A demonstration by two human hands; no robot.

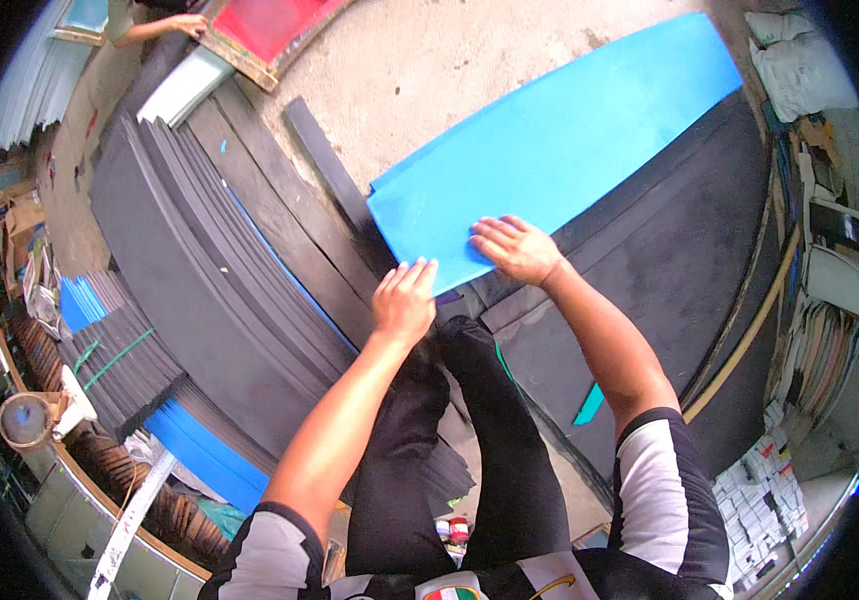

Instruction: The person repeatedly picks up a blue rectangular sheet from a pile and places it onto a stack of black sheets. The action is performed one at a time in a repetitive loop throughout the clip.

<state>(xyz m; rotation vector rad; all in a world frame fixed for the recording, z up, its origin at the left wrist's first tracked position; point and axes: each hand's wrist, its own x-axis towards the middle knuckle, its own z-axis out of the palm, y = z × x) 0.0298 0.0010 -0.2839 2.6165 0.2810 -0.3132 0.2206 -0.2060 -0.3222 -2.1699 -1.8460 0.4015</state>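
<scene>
A long bright blue foam-like sheet [559, 140] stretches from in front of me toward the far right. My right hand [516, 250] lies on its near end, palm down, fingers stretched out. Just left of it, my left hand [406, 302] rests at the sheet's near left corner with its fingers extended; its thumb is hard to make out. Beneath the blue sheet, and showing along its right side, are large black sheets [649, 270]. Left of my hands lies a thick stack of long black sheets [199, 240] with thin blue edges among them.
A dark narrow strip [329, 165] lies on the concrete floor [379, 70]. At the far left, another person's hand [187, 25] touches a red framed panel [274, 30]. Smaller black and blue bundles lie at left; a pile of white pieces [759, 500] sits at lower right.
</scene>
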